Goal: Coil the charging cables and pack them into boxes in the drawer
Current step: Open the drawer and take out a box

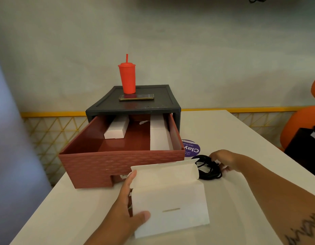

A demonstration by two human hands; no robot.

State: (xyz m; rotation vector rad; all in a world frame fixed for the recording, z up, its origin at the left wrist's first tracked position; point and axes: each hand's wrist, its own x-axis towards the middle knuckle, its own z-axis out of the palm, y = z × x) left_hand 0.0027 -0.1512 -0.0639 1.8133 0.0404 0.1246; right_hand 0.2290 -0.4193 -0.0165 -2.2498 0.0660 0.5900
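A white cardboard box [169, 200] with its flap open is held above the table by my left hand [128, 206], thumb on its front face and fingers along its left side. Just beyond the box's right corner lies a coiled black cable [209, 167]; my right hand [224, 160] grips it from the right with curled fingers. Behind them stands the open red-brown drawer [117, 165], pulled out of a dark grey cabinet [133, 106]. Inside it lie two closed white boxes, one at the back left [116, 129] and one along the right wall [159, 135].
A red tumbler with a straw [127, 78] and a phone [136, 97] sit on the cabinet top. A purple round sticker [191, 148] lies on the white table [224, 128] right of the drawer. An orange chair [301, 124] and a black object stand at the right.
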